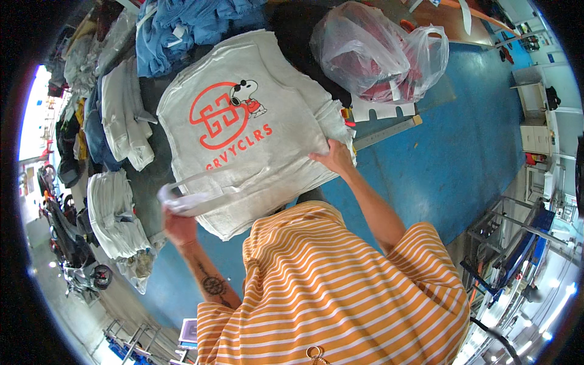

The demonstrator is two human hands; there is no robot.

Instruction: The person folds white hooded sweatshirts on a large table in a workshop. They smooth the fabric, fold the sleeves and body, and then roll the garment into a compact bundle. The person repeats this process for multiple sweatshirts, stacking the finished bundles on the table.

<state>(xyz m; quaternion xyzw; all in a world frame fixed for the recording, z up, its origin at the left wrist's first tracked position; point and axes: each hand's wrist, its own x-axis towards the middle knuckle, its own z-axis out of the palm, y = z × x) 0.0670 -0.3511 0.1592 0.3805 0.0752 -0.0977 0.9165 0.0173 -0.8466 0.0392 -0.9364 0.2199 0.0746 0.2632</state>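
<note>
A stack of off-white shirt panels [286, 115] lies in front of me, the top one printed with a red emblem, red lettering and a small cartoon dog. My left hand [180, 226], smeared by motion, is closed on the near left edge of the top panel and lifts it, so that the cloth folds over part of the lettering. At the near right edge of the stack, my right hand [336, 158] pinches the cloth between thumb and fingers. Beneath the raised edge, more white layers show. What lies under the fingers of my left hand is partly blurred.
Folded white cloth bundles [111, 213] and another white pile [126, 112] line the left side. Blue garments [188, 30] are heaped at the far side. A clear plastic bag [377, 55] with red contents sits far right, above a ruler [387, 132]. The floor [450, 158] is blue.
</note>
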